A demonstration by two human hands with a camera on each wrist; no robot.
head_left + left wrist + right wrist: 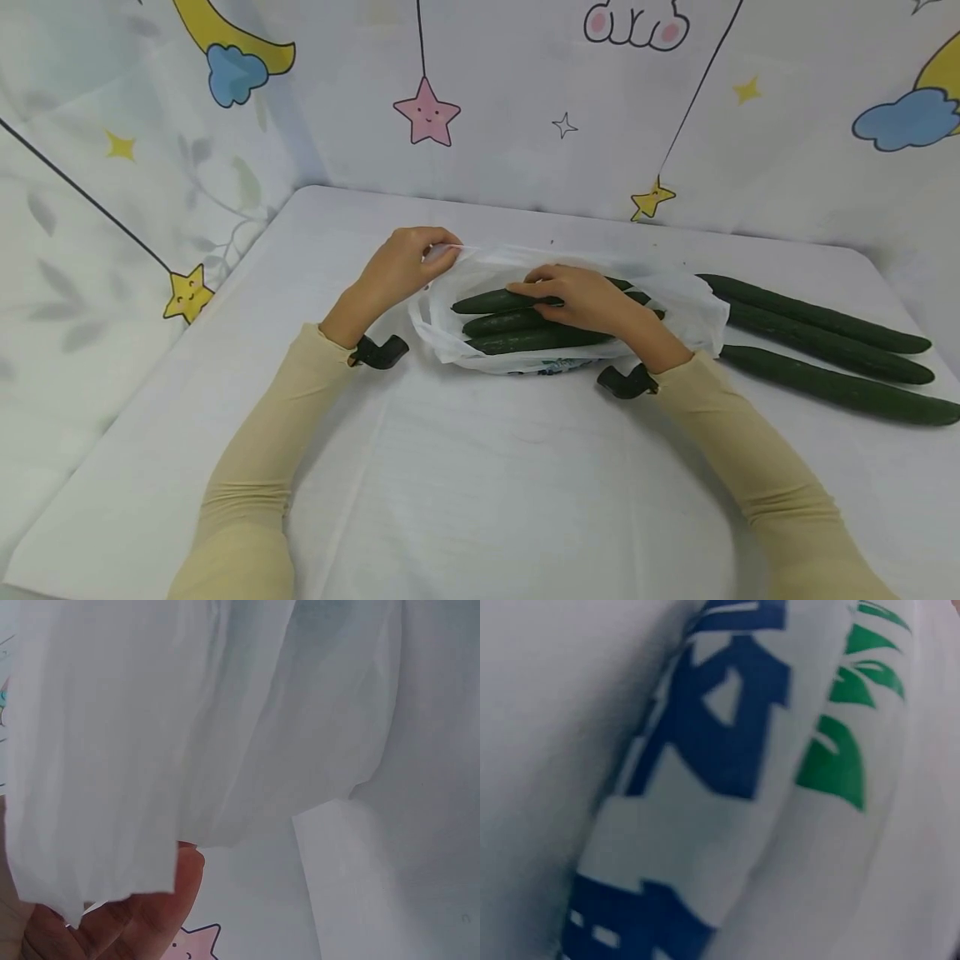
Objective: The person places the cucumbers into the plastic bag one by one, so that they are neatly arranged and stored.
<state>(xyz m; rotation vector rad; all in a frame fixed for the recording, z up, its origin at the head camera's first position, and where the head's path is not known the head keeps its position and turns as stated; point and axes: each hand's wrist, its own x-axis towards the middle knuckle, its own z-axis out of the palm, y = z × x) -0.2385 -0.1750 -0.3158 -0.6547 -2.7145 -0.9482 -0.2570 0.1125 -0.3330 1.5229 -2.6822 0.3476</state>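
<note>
A white plastic bag lies on the table with its mouth toward the left. Three long dark-green cucumbers lie side by side in it, partly covered by the right hand and the film. At the bag's far left corner, my left hand pinches the edge of the mouth; the left wrist view shows its fingers behind the hanging film. My right hand reaches over the bag and grips the farthest cucumber between thumb and fingers. In the right wrist view, only the bag's printed side shows, the hand hidden.
Three more cucumbers lie on the white-covered table to the right, their left ends close by or behind the bag. A patterned cloth backdrop stands along the table's far edge. Dark wrist mounts sit at both sleeves.
</note>
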